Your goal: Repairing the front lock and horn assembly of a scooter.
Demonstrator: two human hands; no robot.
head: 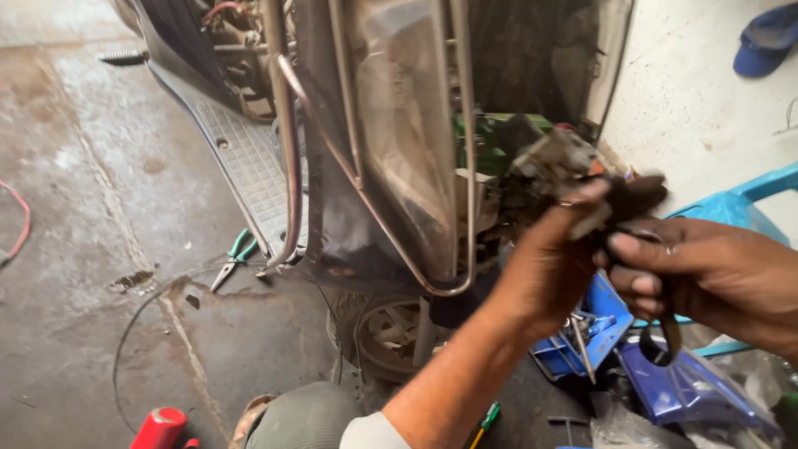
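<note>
In the right half of the frame the left hand point(553, 258) reached up from the lower centre, its fingers closed around a grimy grey metal part point(559, 162) with a dark cable end, held just in front of the scooter's exposed innards. The right hand point(706, 270) came in from the right edge, touching the left; its fingers were curled about a dark strap-like piece point(661, 333) that hung down in a loop below it, and the motion blur there kept the exact grip from being told. The scooter point(249, 166) filled the upper centre, its grey footboard slanting to the left and a bent chrome guard rail point(366, 191) running down its side to the lower centre. On the wet concrete floor point(83, 208), left of centre, lay green-handled pliers point(233, 259), well apart from both hands. A blue tray of tools point(582, 333) sat just below the hands, a red can point(160, 428) stood at the bottom left, and a blue cap point(766, 40) rested in the upper right corner.
</note>
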